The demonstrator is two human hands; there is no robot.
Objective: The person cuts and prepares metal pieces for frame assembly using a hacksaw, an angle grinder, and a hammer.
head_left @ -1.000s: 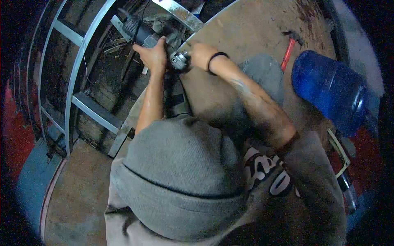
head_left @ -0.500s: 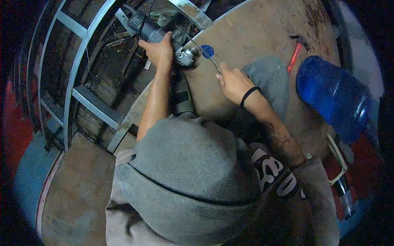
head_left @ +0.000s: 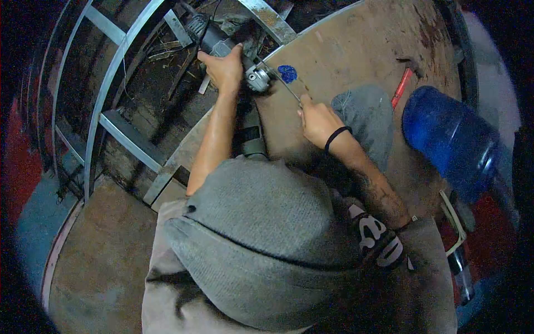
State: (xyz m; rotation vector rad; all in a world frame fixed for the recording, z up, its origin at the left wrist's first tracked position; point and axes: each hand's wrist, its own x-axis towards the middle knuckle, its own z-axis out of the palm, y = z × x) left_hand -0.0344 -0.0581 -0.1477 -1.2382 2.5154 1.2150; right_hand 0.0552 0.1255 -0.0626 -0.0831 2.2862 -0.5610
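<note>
Left hand (head_left: pixel 224 71) grasping grinder (head_left: pixel 216 40); right hand (head_left: pixel 321 122) gripping thin rod (head_left: pixel 287 87), far end beside grinder's metal head (head_left: pixel 258 80); blue piece (head_left: pixel 287 73) on board (head_left: pixel 347 50).

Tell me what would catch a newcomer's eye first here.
Most likely the big grey cap at the lower middle, then the bright blue plastic container at the right, with a red-handled hammer just above and left of it. Near the top, the left hand grips a power tool, while the right hand holds a thin rod.
</note>
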